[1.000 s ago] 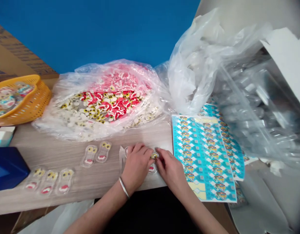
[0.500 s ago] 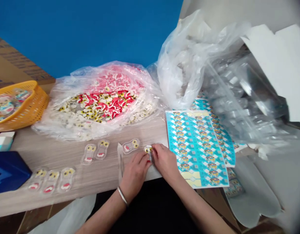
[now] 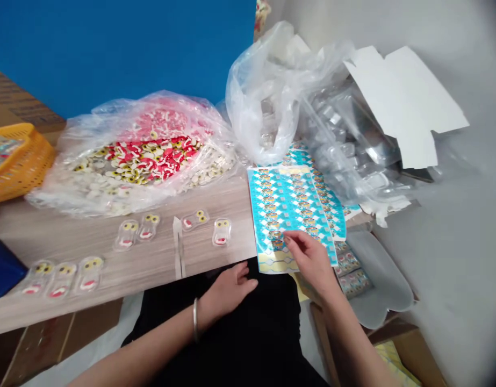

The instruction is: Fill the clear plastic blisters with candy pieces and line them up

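My right hand (image 3: 310, 258) is over the lower part of a sheet of blue stickers (image 3: 267, 212). Its thumb and index finger pinch at one of the lowest stickers in the left column, above a strip of bare yellow backing. Held over my lap just off the table edge, my left hand (image 3: 227, 287) has loosely parted fingers and is empty. A small clear plastic case (image 3: 222, 232) with two yellow eye pieces and a red-and-white mouth piece lies on the table left of the sheet. Another such case (image 3: 195, 219) lies tilted beside it.
Several more filled cases (image 3: 90, 274) lie to the left, past a narrow pointed strip (image 3: 178, 242). Behind them spreads a plastic bag (image 3: 151, 161) of small pieces. An orange basket (image 3: 26, 161) stands far left; clear plastic packaging (image 3: 336, 134) is piled at the right.
Both hands have let go of the small clear case, which now lies on the table. My right hand has moved right onto the sticker sheet; the left has drawn back over my lap.
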Demonstrator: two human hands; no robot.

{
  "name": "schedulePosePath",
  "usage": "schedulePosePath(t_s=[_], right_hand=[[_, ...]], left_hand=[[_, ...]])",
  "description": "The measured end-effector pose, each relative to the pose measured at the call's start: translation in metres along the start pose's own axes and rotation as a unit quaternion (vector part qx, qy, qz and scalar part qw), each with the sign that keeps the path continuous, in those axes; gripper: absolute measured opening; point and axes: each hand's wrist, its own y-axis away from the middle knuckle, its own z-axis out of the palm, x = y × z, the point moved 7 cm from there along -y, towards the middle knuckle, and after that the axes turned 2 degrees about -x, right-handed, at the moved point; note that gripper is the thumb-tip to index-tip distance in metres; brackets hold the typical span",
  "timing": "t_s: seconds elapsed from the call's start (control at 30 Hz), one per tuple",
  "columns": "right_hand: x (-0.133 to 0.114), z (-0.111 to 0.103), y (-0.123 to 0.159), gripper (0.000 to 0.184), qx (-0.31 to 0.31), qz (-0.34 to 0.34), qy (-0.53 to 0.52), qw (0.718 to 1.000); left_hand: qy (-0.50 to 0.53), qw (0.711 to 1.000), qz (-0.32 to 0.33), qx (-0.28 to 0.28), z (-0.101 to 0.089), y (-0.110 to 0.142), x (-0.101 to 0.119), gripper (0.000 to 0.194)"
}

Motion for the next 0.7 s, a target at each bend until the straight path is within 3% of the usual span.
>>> schedulePosePath(t_s=[0.1,0.2,0.4,0.7], right_hand=[[0.004,0.014,0.017,0.019,-0.005,-0.049,-0.010,0.999],[-0.002,0.032,0.024,0.015,-0.009,-0.104,-0.004,0.995],[-0.013,0.041,0.012,0.016,-0.012,-0.121,-0.010,0.992],[-0.031,0.038,0.003,0.016,-0.043,-0.154,0.001,0.987]], left_hand=[[0.182,0.982,-0.037,-0.026,0.028,-0.006,-0.006,0.032],[0.238,0.971,-0.014,0.005,0.036,-0.013,0.004,0.031],[0.207,0.972,0.061,0.091,0.021,-0.029,0.025,0.025],[0.109,0.981,0.141,0.074,0.008,-0.037,0.046,0.017]])
